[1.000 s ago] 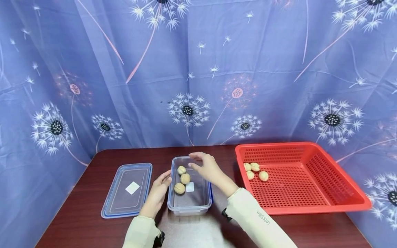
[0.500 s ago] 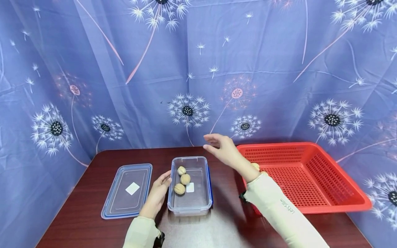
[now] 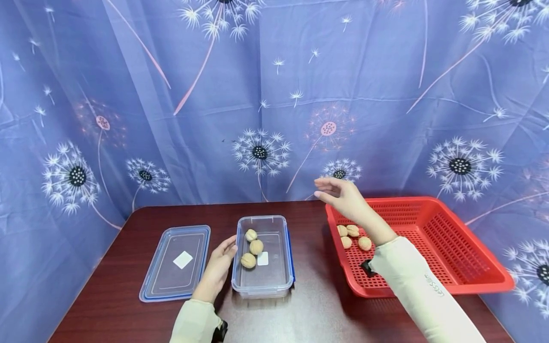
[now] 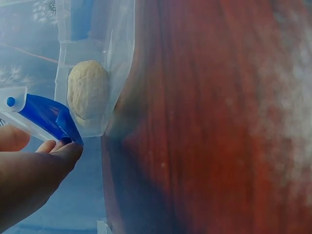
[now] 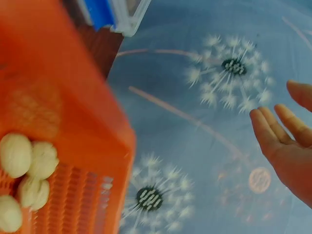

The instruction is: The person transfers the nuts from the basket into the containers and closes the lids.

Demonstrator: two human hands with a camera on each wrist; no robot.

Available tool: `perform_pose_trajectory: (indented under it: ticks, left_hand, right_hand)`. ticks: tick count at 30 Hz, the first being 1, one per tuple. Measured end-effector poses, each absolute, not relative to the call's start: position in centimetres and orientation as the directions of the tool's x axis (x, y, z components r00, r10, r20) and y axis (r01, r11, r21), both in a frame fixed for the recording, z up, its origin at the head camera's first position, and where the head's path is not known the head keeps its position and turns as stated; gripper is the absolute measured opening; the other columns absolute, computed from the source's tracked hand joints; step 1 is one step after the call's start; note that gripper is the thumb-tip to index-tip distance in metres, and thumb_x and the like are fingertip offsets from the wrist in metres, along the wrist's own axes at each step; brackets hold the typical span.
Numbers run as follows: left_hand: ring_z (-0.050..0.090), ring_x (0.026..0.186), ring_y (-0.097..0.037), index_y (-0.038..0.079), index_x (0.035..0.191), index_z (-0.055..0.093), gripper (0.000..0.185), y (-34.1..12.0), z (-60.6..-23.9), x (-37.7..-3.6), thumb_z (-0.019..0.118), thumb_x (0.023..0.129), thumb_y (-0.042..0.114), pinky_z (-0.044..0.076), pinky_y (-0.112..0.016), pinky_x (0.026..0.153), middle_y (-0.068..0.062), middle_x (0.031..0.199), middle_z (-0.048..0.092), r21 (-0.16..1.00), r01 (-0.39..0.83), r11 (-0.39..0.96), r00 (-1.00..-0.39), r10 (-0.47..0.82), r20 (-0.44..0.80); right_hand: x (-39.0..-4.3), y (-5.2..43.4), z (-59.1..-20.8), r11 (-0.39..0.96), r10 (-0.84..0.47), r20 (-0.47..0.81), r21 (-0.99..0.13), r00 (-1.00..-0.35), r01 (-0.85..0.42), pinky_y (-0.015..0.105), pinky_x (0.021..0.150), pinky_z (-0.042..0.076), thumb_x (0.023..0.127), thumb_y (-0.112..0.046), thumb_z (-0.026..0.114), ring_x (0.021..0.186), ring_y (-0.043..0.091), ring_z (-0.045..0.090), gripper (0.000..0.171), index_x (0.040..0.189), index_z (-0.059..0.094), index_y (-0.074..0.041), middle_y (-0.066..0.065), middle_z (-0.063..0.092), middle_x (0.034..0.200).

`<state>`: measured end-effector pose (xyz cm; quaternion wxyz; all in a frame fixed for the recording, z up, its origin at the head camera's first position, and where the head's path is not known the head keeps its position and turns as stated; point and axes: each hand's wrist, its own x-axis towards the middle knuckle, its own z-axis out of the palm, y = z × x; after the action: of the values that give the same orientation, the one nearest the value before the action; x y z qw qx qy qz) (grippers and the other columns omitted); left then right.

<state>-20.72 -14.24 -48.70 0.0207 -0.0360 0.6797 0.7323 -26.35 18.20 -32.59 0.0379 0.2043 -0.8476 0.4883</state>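
Observation:
A clear plastic food container (image 3: 276,276) with blue side latches stands on the table. Three walnuts (image 3: 256,247) lie along its left half beside a white label. My left hand (image 3: 219,264) is at its left side; in the left wrist view its fingertips (image 4: 70,150) pinch the blue latch (image 4: 53,119). One walnut (image 4: 88,90) shows through the container wall there. My right hand (image 3: 343,200) hovers over the back left corner of the red basket (image 3: 429,288), holding nothing, its fingers loosely bent. Several walnuts (image 3: 352,231) lie in that basket's left end.
The container's lid (image 3: 197,252), clear with a blue seal and a white label, lies flat on the dark wooden table (image 3: 116,286) to the left. A blue dandelion-print curtain (image 3: 206,157) hangs right behind the table's back edge.
My right hand has risen out of the container and moved right to the basket's left rim. The left hand, container and walnuts stay in place.

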Motion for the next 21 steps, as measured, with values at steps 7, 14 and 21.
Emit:
perform_pose_trajectory:
  ticks: [7,14,21]
  left_hand:
    - [0.031,0.136,-0.038,-0.012,0.142,0.032,0.043,-14.2,-48.5,-20.6,0.037,0.101,0.0,0.022,-0.049,0.115,-0.032,0.146,0.034,0.993,-0.086,-0.079,-0.996,-0.015,-0.087]
    - [0.031,0.136,-0.038,-0.013,0.142,0.032,0.043,-14.1,-48.6,-20.6,0.036,0.101,0.0,0.021,-0.049,0.115,-0.032,0.146,0.034,0.994,-0.075,-0.075,-0.997,-0.012,-0.076]
    - [0.032,0.135,-0.038,-0.012,0.142,0.033,0.043,-14.2,-48.6,-20.7,0.037,0.101,0.0,0.022,-0.049,0.115,-0.032,0.145,0.034,0.994,-0.075,-0.074,-0.997,-0.021,-0.077]
  right_hand:
    - [-27.1,21.9,-34.3,0.44,-0.31,0.241,-0.821,-0.92,-0.364,0.02,0.085,0.052,0.092,-0.017,0.066,0.111,0.028,0.062,0.04,0.127,0.058,0.001,0.019,0.063,0.122]
    - [-27.4,25.4,-35.7,0.502,-0.286,0.173,-0.811,-0.942,-0.301,0.019,0.086,0.051,0.094,-0.026,0.064,0.109,0.022,0.062,0.043,0.129,0.057,-0.003,0.015,0.063,0.124]
    - [-27.9,27.8,-37.2,0.546,-0.265,0.11,-0.802,-0.958,-0.243,0.04,0.096,0.048,0.094,-0.034,0.062,0.112,0.025,0.06,0.046,0.131,0.057,-0.007,0.013,0.063,0.125]
